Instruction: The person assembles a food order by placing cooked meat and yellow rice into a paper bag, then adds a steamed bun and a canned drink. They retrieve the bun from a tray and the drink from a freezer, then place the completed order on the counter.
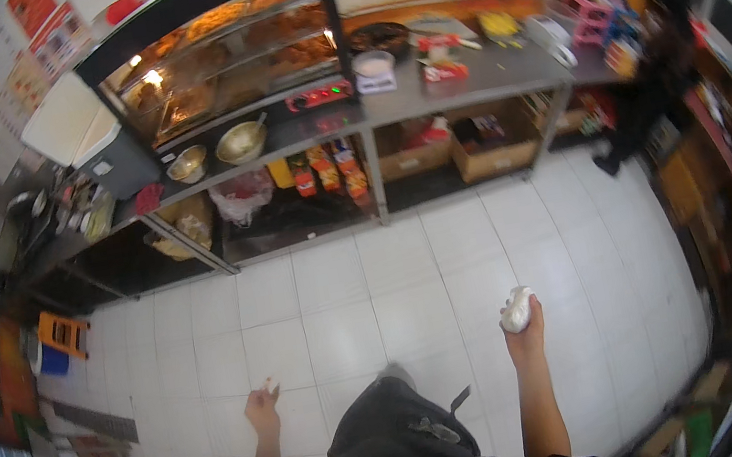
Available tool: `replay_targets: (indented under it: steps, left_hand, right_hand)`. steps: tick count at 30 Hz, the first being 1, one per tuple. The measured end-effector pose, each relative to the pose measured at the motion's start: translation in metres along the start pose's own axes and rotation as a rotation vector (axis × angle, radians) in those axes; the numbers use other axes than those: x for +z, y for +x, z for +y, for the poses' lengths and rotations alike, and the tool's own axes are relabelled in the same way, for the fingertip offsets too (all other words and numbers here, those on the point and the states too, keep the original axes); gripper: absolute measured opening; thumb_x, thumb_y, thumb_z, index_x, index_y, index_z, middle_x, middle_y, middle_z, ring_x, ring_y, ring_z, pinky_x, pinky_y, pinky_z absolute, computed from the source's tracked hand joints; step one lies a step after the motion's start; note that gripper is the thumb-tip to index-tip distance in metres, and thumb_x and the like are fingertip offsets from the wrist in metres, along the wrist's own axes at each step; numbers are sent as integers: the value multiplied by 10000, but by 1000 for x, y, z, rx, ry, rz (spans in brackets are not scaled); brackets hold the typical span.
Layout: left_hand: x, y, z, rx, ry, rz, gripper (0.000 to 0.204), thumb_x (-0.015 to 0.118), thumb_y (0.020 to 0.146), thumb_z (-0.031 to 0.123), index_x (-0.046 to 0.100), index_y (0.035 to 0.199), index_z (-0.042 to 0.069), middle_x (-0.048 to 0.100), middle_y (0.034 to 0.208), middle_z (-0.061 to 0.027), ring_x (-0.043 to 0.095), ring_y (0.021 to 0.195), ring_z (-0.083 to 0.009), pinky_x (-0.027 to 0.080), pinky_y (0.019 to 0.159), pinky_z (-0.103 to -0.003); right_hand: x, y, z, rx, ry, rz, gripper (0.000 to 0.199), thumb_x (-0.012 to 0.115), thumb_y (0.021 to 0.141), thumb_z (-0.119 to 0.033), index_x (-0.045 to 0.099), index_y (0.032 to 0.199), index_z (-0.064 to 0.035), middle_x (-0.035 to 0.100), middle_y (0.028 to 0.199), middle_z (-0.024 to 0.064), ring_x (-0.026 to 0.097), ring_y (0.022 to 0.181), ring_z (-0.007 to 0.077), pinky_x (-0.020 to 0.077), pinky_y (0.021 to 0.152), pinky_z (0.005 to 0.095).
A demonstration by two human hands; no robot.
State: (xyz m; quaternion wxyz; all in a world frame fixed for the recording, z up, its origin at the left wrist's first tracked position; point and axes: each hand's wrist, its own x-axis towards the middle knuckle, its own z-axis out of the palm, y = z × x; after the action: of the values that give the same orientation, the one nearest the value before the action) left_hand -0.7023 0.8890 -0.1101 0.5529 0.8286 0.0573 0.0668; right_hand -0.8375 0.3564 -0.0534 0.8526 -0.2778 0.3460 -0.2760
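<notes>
My right hand [529, 334] is closed around a white, rounded bundle [517, 310], perhaps wrapped in plastic or cloth; its contents are hidden. Over on the left, my left hand [262, 407] pinches a small pale piece with an orange-red spot [268, 384], too small to name. Both hands hang over the white tiled floor [341, 329], apart from each other and away from the counter. A dark apron [395, 432] covers my front between them.
Ahead runs a metal counter [302, 137] bearing a lit food warmer [225, 53], metal bowls [242, 141] and a grey bin with a white lid [115, 161]. Cardboard boxes [495, 158] sit on its lower shelf. A person in dark clothes [652, 84] stands far right. An orange stool [64, 334] is at left.
</notes>
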Motion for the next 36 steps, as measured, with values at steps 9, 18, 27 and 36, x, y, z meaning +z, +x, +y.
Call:
replay_targets:
  steps: [9, 18, 27, 36]
  left_hand:
    - [201, 100, 39, -248, -377, 197, 203, 592, 978, 100, 569, 817, -20, 593, 726, -46, 568, 657, -96, 515, 584, -258]
    - [578, 339, 245, 332, -228, -695, 159, 635, 957, 126, 671, 1039, -4, 639, 1020, -77, 628, 944, -173, 512, 829, -311]
    - [869, 475, 379, 1037, 347, -611, 244, 654, 860, 252, 708, 1034, 90, 605, 1290, -146, 527, 1259, -329, 373, 1056, -530]
    - [934, 521, 339, 890, 515, -816, 209, 639, 853, 298, 735, 912, 122, 647, 1166, -92, 523, 1211, -292, 368, 1033, -526]
  right_hand:
    - [196, 247, 0, 263, -38, -286, 457, 593, 952, -472, 525, 1253, -135, 589, 1140, 65, 574, 1006, 256, 497, 871, 417]
    - [271, 482, -83, 199, 23, -252, 469, 613, 932, -499, 554, 1215, -130, 623, 1086, 73, 590, 982, 266, 502, 832, 410]
    - [363, 715, -165, 266, -279, -374, 468, 542, 956, -518, 520, 1263, -166, 587, 1150, 78, 604, 972, 252, 534, 785, 418]
    - [442, 816, -147, 442, -378, -605, 514, 577, 947, -519, 524, 1259, -113, 607, 1122, 88, 622, 975, 275, 554, 841, 452]
